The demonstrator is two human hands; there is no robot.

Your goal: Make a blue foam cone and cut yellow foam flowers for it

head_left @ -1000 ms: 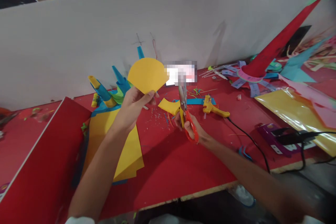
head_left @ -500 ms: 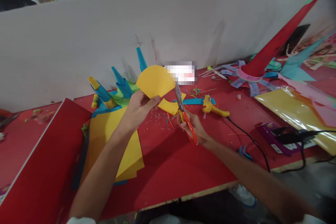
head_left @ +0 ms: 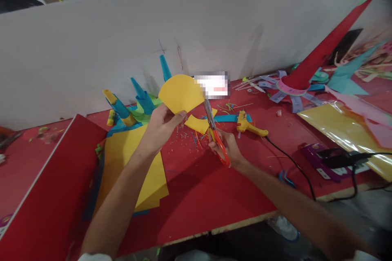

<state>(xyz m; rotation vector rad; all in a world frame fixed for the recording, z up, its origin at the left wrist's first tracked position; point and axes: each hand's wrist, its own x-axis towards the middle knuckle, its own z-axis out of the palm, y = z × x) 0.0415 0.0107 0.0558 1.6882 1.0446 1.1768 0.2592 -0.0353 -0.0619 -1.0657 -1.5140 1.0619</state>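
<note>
My left hand (head_left: 163, 124) pinches the lower tip of a fan-shaped piece of yellow paper (head_left: 180, 94), held up above the table. In my right hand (head_left: 226, 147) are scissors (head_left: 221, 147) with orange handles, their blades pointing up beside the paper's right corner. Whether the blades touch the paper I cannot tell. Beneath them lie a curved yellow paper offcut (head_left: 197, 124) and a blue paper strip (head_left: 226, 118). Under my left forearm rests a stack of yellow paper sheets (head_left: 153, 183).
A yellow glue gun (head_left: 249, 124) with a black cord lies to the right, near a purple power strip (head_left: 318, 161). Rolled blue paper shapes (head_left: 143, 102) stand at the back left. A tall red paper cone (head_left: 327, 45) rises at the right. A red board (head_left: 52, 187) fills the left.
The yellow paper has shifted very slightly up and left. Both hands keep the same grip, and the scissors have barely moved.
</note>
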